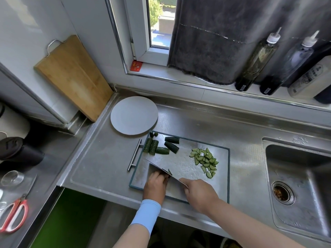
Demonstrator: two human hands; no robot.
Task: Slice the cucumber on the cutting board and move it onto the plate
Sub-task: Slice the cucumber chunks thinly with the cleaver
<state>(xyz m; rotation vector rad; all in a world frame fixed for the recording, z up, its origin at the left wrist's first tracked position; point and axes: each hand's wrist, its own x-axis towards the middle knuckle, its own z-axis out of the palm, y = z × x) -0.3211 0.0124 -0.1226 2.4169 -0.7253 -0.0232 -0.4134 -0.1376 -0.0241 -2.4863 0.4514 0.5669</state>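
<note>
A steel cutting board (186, 163) with a dark rim lies on the counter. Several uncut cucumber chunks (162, 145) lie at its far left corner, and a pile of thin half-moon slices (205, 161) lies toward its right. My right hand (198, 194) grips the handle of a broad cleaver (161, 170), whose blade stands on the board's near left part. My left hand (155, 185), fingers curled, holds down a small cucumber piece (168, 171) against the blade; most of that piece is hidden. A round grey plate (134, 115) sits bare just beyond the board.
A sink (300, 179) with a drain lies to the right. A wooden board (73, 76) leans on the wall at the back left. Bottles (258, 59) stand on the window sill. Red-handled scissors (14, 215), a glass and a dark container sit on the lower left surface.
</note>
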